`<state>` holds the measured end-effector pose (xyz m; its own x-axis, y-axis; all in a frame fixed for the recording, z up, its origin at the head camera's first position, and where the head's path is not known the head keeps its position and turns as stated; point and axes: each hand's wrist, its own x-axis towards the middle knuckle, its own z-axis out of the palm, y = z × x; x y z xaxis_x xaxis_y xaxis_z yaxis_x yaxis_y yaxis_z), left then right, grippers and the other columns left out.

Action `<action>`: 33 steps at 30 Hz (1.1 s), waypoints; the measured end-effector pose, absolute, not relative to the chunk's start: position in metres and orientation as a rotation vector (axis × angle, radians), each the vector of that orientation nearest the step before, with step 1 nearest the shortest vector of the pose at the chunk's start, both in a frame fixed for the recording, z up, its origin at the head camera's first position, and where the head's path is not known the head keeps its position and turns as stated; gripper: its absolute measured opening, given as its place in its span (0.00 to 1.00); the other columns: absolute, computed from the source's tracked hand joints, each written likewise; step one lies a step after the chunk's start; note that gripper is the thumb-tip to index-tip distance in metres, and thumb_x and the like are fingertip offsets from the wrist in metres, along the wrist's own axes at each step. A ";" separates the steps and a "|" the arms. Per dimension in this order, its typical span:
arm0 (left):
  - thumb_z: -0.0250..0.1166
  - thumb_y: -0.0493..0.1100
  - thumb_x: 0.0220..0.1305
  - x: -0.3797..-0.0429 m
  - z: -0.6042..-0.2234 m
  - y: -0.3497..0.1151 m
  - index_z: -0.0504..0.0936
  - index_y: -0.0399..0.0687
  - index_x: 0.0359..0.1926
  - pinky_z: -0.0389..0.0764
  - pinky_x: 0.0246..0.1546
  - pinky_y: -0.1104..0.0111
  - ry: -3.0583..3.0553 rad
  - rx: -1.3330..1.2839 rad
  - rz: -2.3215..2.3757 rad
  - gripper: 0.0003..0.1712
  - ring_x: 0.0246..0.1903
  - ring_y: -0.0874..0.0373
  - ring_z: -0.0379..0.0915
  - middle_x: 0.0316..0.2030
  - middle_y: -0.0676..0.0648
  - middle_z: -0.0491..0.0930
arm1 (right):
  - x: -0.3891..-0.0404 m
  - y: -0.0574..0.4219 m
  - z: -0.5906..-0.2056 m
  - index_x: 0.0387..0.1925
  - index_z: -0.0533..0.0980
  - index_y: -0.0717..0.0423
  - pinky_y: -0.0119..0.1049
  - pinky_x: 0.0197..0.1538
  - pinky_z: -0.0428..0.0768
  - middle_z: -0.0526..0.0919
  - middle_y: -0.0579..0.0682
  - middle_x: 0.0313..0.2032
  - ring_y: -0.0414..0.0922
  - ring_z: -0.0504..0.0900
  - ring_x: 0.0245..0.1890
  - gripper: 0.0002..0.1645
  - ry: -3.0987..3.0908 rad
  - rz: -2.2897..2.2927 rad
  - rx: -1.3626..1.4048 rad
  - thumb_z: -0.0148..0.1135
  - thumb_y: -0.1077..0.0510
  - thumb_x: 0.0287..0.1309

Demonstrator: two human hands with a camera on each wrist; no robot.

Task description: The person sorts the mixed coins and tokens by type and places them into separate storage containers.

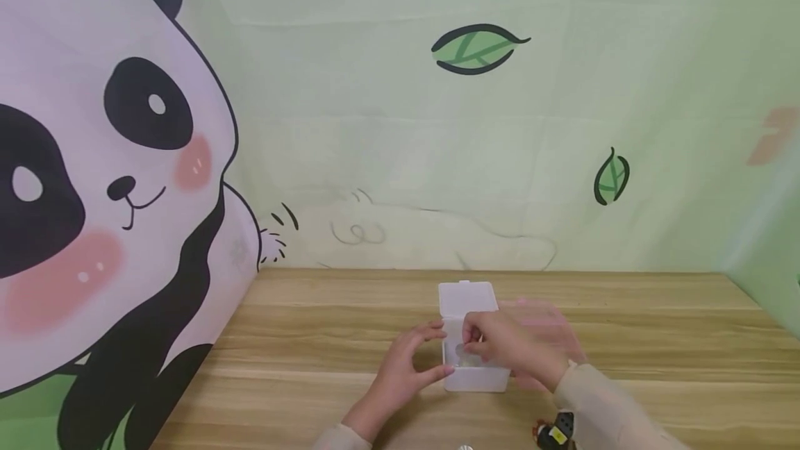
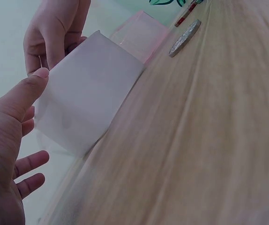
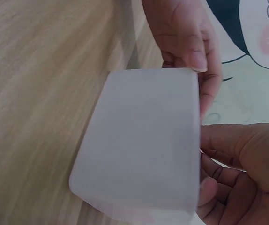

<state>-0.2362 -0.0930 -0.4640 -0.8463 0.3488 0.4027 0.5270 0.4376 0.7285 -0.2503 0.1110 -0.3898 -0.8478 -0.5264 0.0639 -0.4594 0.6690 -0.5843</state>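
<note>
A white plastic box [image 1: 476,378] stands on the table with its flip lid [image 1: 467,298] raised at the back. My left hand [image 1: 403,360] grips the box's left side, thumb at the near corner and fingers toward the hinge; in the left wrist view its last two fingers stand free. Over the opening, my right hand [image 1: 500,342] has curled fingers with thumb and index close together. At those fingertips a round greyish disc [image 1: 460,351], apparently a coin, shows inside the box's outline. In the right wrist view the box wall [image 3: 139,140] hides the fingertips.
A translucent pink container [image 1: 550,328] stands right of the box, partly behind my right forearm. Another coin [image 2: 185,38] lies on the table near its front edge. A small black object with a yellow patch [image 1: 556,432] sits by my right sleeve. A panda-printed cloth [image 1: 375,123] hangs behind.
</note>
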 end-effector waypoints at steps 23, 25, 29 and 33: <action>0.71 0.51 0.53 -0.237 -0.468 -0.093 0.78 0.51 0.53 0.67 0.64 0.49 -2.474 -0.770 -1.348 0.26 0.64 0.50 0.68 0.63 0.54 0.74 | -0.260 0.099 -0.408 0.20 0.71 0.51 0.31 0.27 0.67 0.73 0.41 0.18 0.38 0.68 0.21 0.14 2.968 -0.471 -0.822 0.69 0.65 0.49; 0.71 0.52 0.54 -0.238 -0.468 -0.093 0.78 0.52 0.53 0.67 0.64 0.49 -2.476 -0.770 -1.345 0.26 0.64 0.50 0.68 0.63 0.54 0.73 | -0.260 0.098 -0.408 0.20 0.71 0.51 0.32 0.27 0.67 0.73 0.42 0.18 0.39 0.68 0.21 0.14 2.973 -0.459 -0.814 0.69 0.65 0.48; 0.71 0.52 0.54 -0.238 -0.469 -0.093 0.78 0.52 0.53 0.67 0.64 0.49 -2.477 -0.773 -1.347 0.26 0.64 0.50 0.68 0.63 0.54 0.73 | -0.259 0.095 -0.407 0.20 0.71 0.52 0.34 0.26 0.69 0.74 0.42 0.18 0.39 0.68 0.21 0.14 2.991 -0.415 -0.807 0.70 0.65 0.48; 0.71 0.52 0.54 -0.239 -0.469 -0.094 0.78 0.52 0.53 0.67 0.64 0.48 -2.479 -0.772 -1.345 0.26 0.64 0.50 0.68 0.63 0.54 0.73 | -0.259 0.094 -0.408 0.20 0.71 0.53 0.34 0.26 0.70 0.74 0.43 0.18 0.39 0.68 0.21 0.14 2.998 -0.381 -0.804 0.70 0.65 0.48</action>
